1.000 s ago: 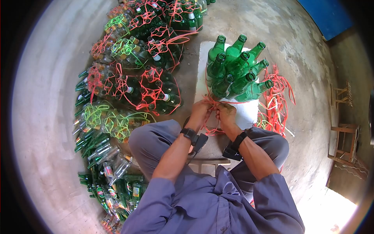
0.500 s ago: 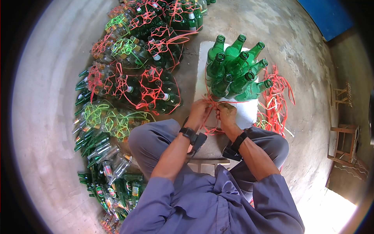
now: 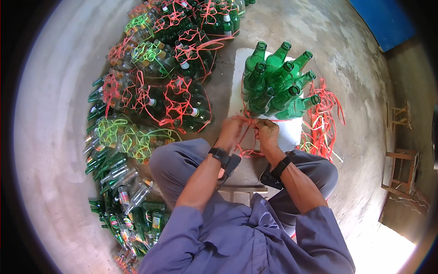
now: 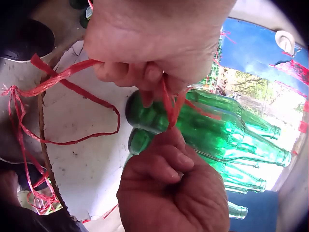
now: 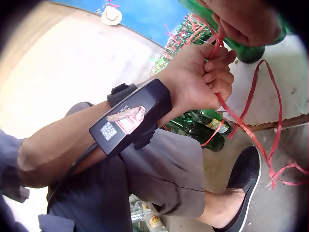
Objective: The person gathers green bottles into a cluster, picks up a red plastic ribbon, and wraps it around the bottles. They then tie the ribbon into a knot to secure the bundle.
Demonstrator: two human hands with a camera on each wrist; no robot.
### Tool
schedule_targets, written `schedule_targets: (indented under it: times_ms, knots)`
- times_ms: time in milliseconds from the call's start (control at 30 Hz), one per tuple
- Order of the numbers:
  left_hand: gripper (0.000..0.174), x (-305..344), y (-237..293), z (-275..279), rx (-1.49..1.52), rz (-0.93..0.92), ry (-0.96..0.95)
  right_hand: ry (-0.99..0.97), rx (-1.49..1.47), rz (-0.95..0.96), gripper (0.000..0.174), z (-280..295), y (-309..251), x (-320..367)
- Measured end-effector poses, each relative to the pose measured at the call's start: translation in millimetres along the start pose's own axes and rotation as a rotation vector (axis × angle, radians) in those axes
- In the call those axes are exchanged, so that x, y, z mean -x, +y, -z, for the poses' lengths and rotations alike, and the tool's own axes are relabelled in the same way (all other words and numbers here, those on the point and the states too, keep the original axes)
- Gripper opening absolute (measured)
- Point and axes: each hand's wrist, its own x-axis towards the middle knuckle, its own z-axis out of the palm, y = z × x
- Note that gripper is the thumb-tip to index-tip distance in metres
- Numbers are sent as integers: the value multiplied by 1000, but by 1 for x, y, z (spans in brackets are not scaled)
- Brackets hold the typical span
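Green glass bottles (image 3: 278,77) stand in a tight cluster on a white slab (image 3: 292,137), with red plastic strip (image 3: 285,120) around their lower part. At their near side my left hand (image 3: 230,130) has its fingers curled round a red strip, which trails from the fist in the right wrist view (image 5: 231,113). Close beside it, my right hand (image 3: 268,132) pinches the strip near the crossing. In the left wrist view the strip (image 4: 169,104) runs between my left hand (image 4: 154,43) above and my right hand (image 4: 174,183) below. The right fingertips partly hide the crossing.
Bottle bundles netted in red and green strip (image 3: 187,102) fill the floor on the left, with loose bottles (image 3: 132,201) nearer me. A heap of red strips (image 3: 321,118) lies right of the slab. Wooden stools (image 3: 404,171) stand at the far right.
My left hand has drawn slightly left, away from my right hand. My right hand stays nearly in place at the strip. The head view has shifted slightly.
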Motion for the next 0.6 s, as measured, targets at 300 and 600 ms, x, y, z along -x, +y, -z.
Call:
schedule_targets:
  times_ms: [300,600]
  knots:
    - [8,0,-4,7,145,58,-180,-5,-25,-47,18,2,1,-2]
    - [10,3,-6,5,169,34,-171,-34,-51,-48,17,2,2,-2]
